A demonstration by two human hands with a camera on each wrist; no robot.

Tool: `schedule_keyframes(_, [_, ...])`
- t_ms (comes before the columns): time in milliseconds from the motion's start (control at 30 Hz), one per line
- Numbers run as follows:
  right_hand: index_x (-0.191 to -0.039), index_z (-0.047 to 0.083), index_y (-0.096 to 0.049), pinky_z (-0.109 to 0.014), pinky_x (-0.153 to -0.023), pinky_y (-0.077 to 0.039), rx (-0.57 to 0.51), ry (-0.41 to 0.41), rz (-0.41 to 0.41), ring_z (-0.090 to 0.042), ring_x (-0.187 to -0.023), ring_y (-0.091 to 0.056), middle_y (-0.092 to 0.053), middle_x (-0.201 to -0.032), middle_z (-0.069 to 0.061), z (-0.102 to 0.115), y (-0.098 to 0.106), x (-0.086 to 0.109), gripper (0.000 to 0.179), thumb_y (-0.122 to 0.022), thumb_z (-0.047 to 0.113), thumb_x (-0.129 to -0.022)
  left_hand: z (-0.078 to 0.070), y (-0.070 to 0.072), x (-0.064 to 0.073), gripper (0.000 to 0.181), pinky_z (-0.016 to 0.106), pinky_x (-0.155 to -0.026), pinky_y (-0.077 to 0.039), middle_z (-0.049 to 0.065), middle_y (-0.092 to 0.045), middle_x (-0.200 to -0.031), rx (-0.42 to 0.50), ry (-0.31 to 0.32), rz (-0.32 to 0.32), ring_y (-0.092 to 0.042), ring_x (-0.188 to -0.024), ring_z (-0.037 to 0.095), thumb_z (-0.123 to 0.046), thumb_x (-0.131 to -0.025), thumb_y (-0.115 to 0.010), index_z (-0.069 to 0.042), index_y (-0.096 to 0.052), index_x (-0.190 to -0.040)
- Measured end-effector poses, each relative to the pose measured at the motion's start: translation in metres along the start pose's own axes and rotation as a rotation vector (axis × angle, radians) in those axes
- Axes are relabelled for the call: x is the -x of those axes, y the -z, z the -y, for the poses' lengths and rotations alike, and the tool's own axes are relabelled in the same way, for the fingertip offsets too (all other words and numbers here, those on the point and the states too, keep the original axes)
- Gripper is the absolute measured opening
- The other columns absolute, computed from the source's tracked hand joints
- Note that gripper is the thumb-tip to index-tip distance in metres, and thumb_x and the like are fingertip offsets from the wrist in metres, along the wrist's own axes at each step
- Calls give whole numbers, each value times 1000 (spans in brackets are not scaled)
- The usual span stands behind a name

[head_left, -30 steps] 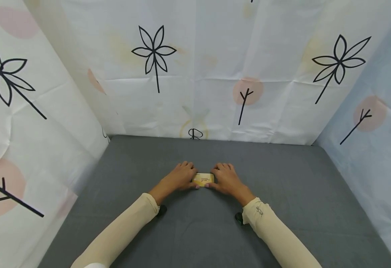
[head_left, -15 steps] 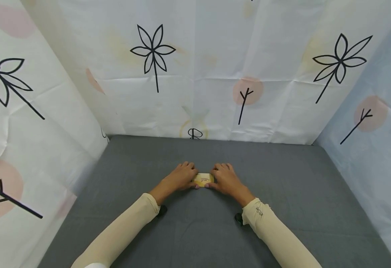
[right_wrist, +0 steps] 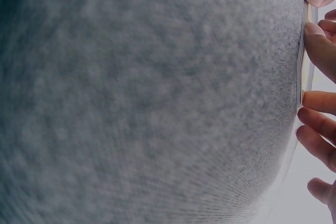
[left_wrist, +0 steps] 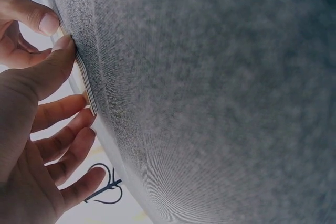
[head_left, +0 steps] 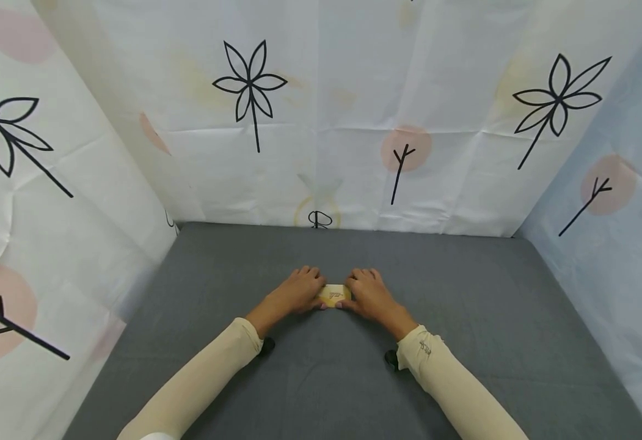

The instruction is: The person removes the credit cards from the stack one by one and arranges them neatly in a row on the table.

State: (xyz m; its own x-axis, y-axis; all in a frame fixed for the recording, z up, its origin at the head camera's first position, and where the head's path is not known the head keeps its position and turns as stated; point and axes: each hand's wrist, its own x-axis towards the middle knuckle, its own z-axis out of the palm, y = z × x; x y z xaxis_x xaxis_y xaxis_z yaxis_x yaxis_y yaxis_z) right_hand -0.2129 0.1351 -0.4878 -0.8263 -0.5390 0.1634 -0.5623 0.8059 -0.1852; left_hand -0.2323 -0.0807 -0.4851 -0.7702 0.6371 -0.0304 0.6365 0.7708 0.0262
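A thin stack of yellow printed cards (head_left: pixel 335 294) lies flat at the middle of the grey table, in the head view. My left hand (head_left: pixel 300 291) pinches its left end, thumb on the near edge and forefinger on the far one. At the other end my right hand (head_left: pixel 374 297) holds the stack in the same way. Layered card edges (left_wrist: pixel 86 85) show side-on in the left wrist view, between the thumb and fingers. The right wrist view also catches the stack's edge (right_wrist: pixel 301 72), with the fingertips touching it. The ends of the stack are hidden under the hands.
A grey cloth (head_left: pixel 463 305) covers the table. White sheets with printed flowers and twigs hang behind it (head_left: pixel 348 91) and on both sides. A small dark object shows under each sleeve cuff at the wrist.
Both hands stay at the ends of the card stack, with only very slight finger shifts. The head view has drifted a little.
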Motion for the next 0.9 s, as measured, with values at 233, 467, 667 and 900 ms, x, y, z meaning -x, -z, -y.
schedule_keyframes(233, [-116,3,-70,-57,-105,-39,-31,-6,30,-33,-112,-58,-61,-116,-12,2,2,2,52,-76,46,-87,-3,1,2,47,48,-93,-47,10,-61,-118,-12,5,8,-56,-107,28,-45,-93,-71,-12,-65,-124])
schedule_keyframes(467, [-115,4,-70,-57,-106,-38,-18,-2,49,-33,-114,-56,-59,-121,-13,0,3,1,53,-79,46,-85,-7,4,2,46,47,-95,-47,10,-59,-121,-30,19,20,-55,-108,27,-45,-94,-68,-12,-64,-125])
schedule_keyframes(667, [-115,4,-70,-56,-105,-39,-7,7,37,-33,-114,-56,-59,-121,-13,-1,3,1,51,-78,46,-86,-9,8,0,46,47,-95,-47,10,-59,-120,-52,23,26,-56,-108,27,-45,-95,-68,-12,-63,-126])
schedule_keyframes(900, [-111,4,-70,-56,-105,-40,1,19,22,-33,-114,-57,-60,-121,-13,-3,6,-1,50,-78,47,-85,-9,11,0,47,46,-95,-47,10,-57,-122,-71,17,45,-55,-110,26,-45,-97,-64,-11,-62,-129])
